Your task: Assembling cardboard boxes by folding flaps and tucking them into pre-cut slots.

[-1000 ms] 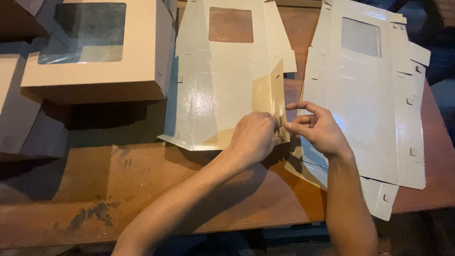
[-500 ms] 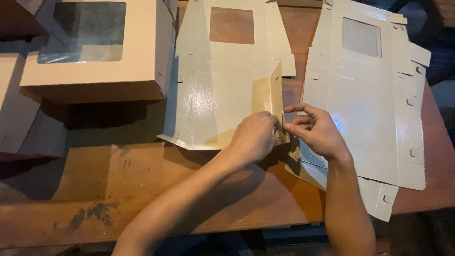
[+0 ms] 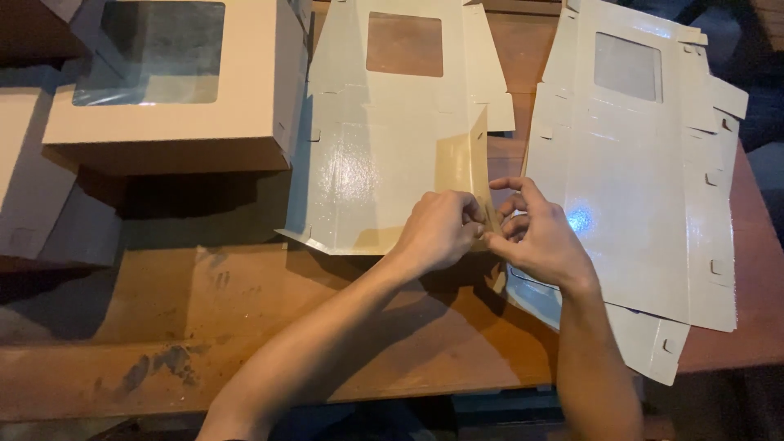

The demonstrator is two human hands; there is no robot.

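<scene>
Fingers of both hands still pinching box flap (image 3: 478,175), nothing shifted

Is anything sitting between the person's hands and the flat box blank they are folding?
Nothing visible does. The left hand and right hand are both already on the box blank, pinching its raised side flap at the lower right corner. The stack of flat blanks lies apart, to the right.

Folded windowed box (image 3: 171,82) left, flat carton (image 3: 384,139) centre, flat stack (image 3: 637,180) right
</scene>
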